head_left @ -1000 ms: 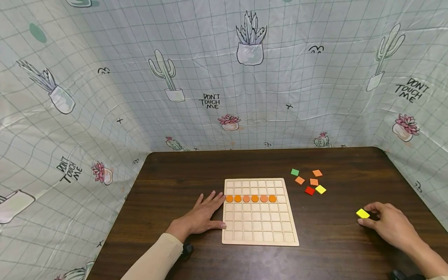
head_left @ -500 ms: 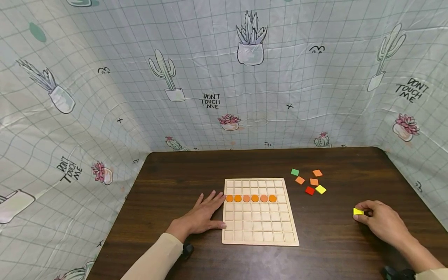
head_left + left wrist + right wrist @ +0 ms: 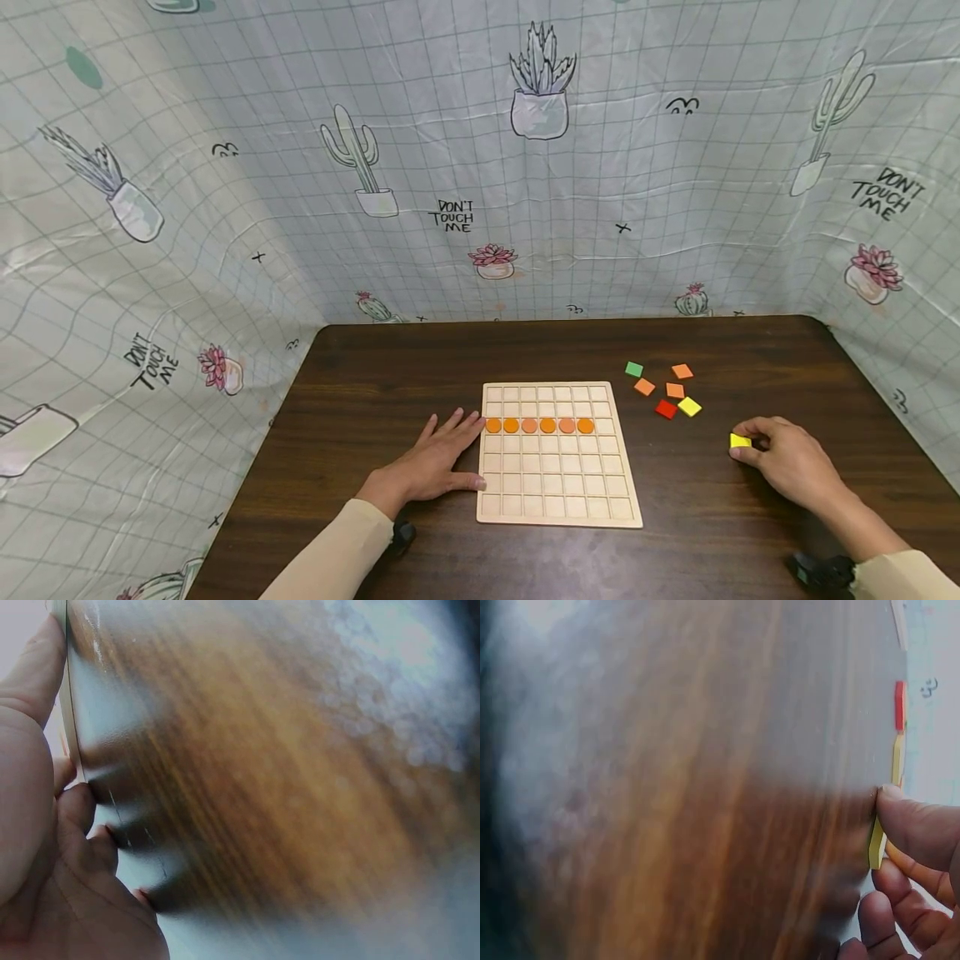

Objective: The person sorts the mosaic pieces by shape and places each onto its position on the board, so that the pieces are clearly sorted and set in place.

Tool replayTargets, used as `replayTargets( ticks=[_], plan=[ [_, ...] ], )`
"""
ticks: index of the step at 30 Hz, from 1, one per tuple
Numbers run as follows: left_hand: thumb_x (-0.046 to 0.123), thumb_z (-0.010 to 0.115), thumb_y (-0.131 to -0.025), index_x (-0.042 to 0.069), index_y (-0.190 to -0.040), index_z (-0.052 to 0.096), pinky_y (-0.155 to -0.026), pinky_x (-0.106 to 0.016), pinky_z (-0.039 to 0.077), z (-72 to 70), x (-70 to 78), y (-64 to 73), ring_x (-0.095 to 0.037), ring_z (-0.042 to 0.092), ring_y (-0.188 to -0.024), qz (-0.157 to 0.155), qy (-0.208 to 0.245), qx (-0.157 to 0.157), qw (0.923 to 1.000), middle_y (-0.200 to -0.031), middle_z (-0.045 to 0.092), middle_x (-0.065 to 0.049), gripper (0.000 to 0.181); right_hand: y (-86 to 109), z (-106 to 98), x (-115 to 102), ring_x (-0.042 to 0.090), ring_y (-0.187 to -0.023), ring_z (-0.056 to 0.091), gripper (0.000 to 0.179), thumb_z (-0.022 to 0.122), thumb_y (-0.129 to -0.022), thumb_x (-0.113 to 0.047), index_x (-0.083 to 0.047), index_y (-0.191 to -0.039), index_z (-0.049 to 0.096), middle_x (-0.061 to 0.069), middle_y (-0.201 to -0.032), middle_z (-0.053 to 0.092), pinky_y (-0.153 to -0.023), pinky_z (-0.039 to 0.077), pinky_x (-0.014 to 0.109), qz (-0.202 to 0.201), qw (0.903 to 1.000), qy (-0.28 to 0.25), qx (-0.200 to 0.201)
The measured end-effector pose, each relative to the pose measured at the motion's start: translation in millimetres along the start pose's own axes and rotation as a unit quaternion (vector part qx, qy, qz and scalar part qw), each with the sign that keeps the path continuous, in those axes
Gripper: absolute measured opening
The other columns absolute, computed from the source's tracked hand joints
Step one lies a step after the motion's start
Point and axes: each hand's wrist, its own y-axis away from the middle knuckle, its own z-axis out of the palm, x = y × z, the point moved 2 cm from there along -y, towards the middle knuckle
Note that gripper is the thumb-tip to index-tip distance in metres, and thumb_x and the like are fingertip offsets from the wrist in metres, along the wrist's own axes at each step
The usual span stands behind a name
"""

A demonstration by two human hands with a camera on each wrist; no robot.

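While the left hand [image 3: 431, 467] stays spread against the wooden board [image 3: 555, 485], the right hand [image 3: 795, 462] has moved left, pinching a yellow tile [image 3: 740, 441] well right of it. Loose coloured tiles [image 3: 666, 409] lie farther back, between; orange discs [image 3: 548, 425] line one row. The squarish held tile faces upward, long axis unclear.

Left of the fingertips on the right hand [image 3: 793, 461] I see bare tabletop [image 3: 681, 479] up to the grid board [image 3: 552, 463]; loose tiles [image 3: 666, 409] obstruct ahead-left.
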Motion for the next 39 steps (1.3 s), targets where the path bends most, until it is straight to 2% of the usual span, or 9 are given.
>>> replayTargets(
  ticks=[8, 14, 19, 26, 29, 32, 36, 39],
  plan=[
    [0.057, 0.065, -0.099, 0.019, -0.171, 0.020, -0.132, -0.058, -0.004, 0.3, -0.5, -1.2, -0.027, 0.003, -0.166, -0.002, 0.000, -0.003, 1.0000, -0.178, 0.015, 0.000, 0.093, 5.0, -4, 7, 0.035, -0.093, 0.062, 0.040, 0.083, -0.092, -0.022, 0.005, -0.119, 0.072, 0.023, -0.107, 0.067, -0.068, 0.046, 0.037, 0.018, 0.9998, -0.008, 0.004],
    [0.057, 0.066, -0.099, 0.019, -0.171, 0.021, -0.132, -0.059, -0.003, 0.3, -0.5, -0.3, -0.027, 0.004, -0.166, -0.001, 0.002, -0.002, 1.0000, -0.178, 0.016, -0.001, 0.093, 4.7, -2, 8, 0.029, -0.089, 0.061, 0.031, 0.083, -0.092, -0.023, 0.000, -0.112, 0.075, 0.019, -0.105, 0.068, -0.068, 0.044, 0.035, 0.010, 0.9999, -0.006, 0.010],
    [0.056, 0.066, -0.099, 0.019, -0.171, 0.020, -0.132, -0.059, -0.004, -0.8, 0.9, -0.2, -0.027, 0.003, -0.166, -0.002, 0.004, -0.003, 1.0000, -0.178, 0.015, 0.000, 0.093, 6.3, -1, 5, 0.028, -0.088, 0.065, 0.032, 0.081, -0.095, -0.025, -0.001, -0.115, 0.073, 0.017, -0.104, 0.072, -0.066, 0.047, 0.036, 0.020, 0.9997, -0.010, 0.005],
    [0.056, 0.066, -0.099, 0.017, -0.171, 0.020, -0.132, -0.060, -0.003, -2.3, 2.5, 0.5, -0.028, 0.003, -0.166, -0.001, 0.004, -0.004, 1.0000, -0.178, 0.015, -0.001, 0.093, 10.7, -1, 2, 0.009, -0.076, 0.067, 0.024, 0.078, -0.097, -0.022, -0.003, -0.112, 0.073, 0.007, -0.095, 0.077, -0.060, 0.047, 0.025, 0.009, 0.9980, -0.030, 0.055],
    [0.055, 0.066, -0.099, 0.017, -0.171, 0.020, -0.132, -0.059, -0.004, -2.9, 3.3, 0.8, -0.028, 0.003, -0.166, -0.002, 0.002, -0.007, 1.0000, -0.178, 0.015, -0.001, 0.093, 11.0, 0, 0, 0.007, -0.074, 0.066, 0.022, 0.078, -0.098, -0.019, -0.002, -0.111, 0.073, 0.006, -0.093, 0.076, -0.059, 0.048, 0.023, 0.003, 0.9976, -0.034, 0.061],
    [0.055, 0.067, -0.099, 0.016, -0.171, 0.021, -0.132, -0.060, -0.002, -3.0, 4.0, 1.1, -0.029, 0.004, -0.166, 0.001, 0.003, -0.007, 1.0000, -0.178, 0.016, -0.003, 0.094, 9.4, 1, -1, 0.010, -0.079, 0.064, 0.030, 0.079, -0.097, -0.023, -0.001, -0.117, 0.072, 0.006, -0.097, 0.074, -0.061, 0.048, 0.024, 0.002, 0.9987, -0.032, 0.040],
    [0.055, 0.067, -0.099, 0.015, -0.170, 0.022, -0.132, -0.061, -0.002, -2.3, 3.6, 0.5, -0.030, 0.005, -0.166, 0.000, 0.004, -0.006, 1.0000, -0.178, 0.016, -0.004, 0.093, 7.1, 3, -2, 0.018, -0.090, 0.062, 0.047, 0.082, -0.094, -0.034, -0.002, -0.127, 0.071, 0.010, -0.109, 0.070, -0.069, 0.049, 0.029, -0.005, 0.9996, -0.027, -0.010],
    [0.055, 0.066, -0.099, 0.016, -0.170, 0.022, -0.132, -0.061, -0.002, -2.0, 3.1, -0.1, -0.029, 0.005, -0.166, -0.004, 0.006, -0.006, 1.0000, -0.178, 0.015, -0.003, 0.093, 6.5, 5, -3, 0.024, -0.096, 0.061, 0.045, 0.084, -0.091, -0.035, -0.005, -0.123, 0.074, 0.013, -0.115, 0.068, -0.073, 0.048, 0.034, -0.014, 0.9993, -0.020, -0.027]
  ],
)
